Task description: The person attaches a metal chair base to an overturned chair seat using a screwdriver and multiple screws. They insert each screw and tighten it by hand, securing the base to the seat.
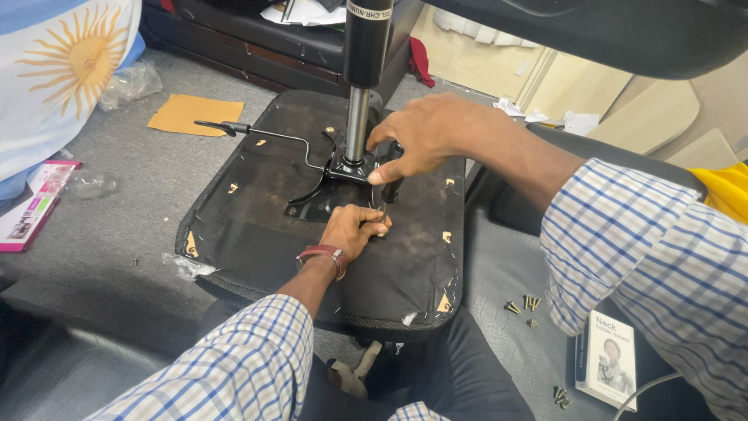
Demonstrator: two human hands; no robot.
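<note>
An upturned black chair seat (257,234) lies on the grey floor, its black metal mounting plate (323,199) and gas-lift column (360,93) standing up from the middle. My right hand (425,132) grips a black-handled screwdriver (392,183), held upright with its tip down at the plate's near right corner. My left hand (352,228), with a brown watch strap on the wrist, pinches around the screwdriver tip against the seat; what it holds there is hidden. A thin black lever (257,134) sticks out to the left of the plate.
Loose brass screws (523,304) lie on the floor at right, beside a small white box (608,359). A brown envelope (195,114) and clear plastic wrap (128,82) lie at the back left, near a pale blue and white flag with a sun (62,70). Another black chair part (608,27) overhangs top right.
</note>
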